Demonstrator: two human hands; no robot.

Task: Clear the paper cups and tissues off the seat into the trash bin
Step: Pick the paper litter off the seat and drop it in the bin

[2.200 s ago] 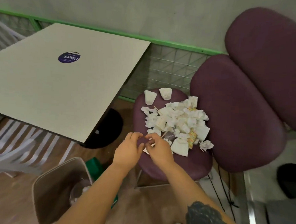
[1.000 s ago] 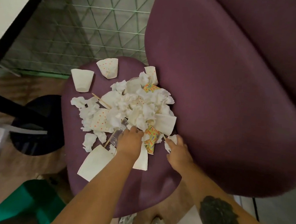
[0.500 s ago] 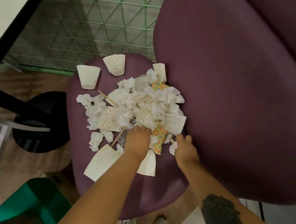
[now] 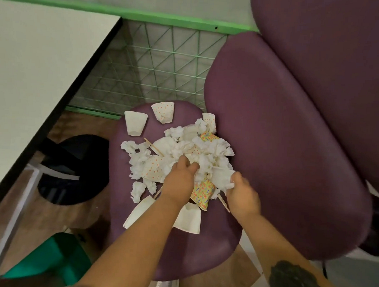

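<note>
1. The purple seat (image 4: 178,252) carries a heap of crumpled tissues (image 4: 205,153) mixed with flattened paper cups.
2. A plain white cup (image 4: 135,123) and a dotted cup (image 4: 163,111) lie apart at the seat's far edge; whether anything is inside them cannot be told.
3. The left hand (image 4: 180,179) sits at the middle of the heap, fingers curled into the tissues.
4. The right hand (image 4: 243,194), at the heap's side nearest the big purple cushion (image 4: 282,148), pinches a tissue wad (image 4: 223,178).
5. A patterned yellow cup (image 4: 203,193) lies between the hands.

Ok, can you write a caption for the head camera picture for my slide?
Both hands, left hand and right hand, dig into crumpled tissues and paper cups on a purple seat.
</note>
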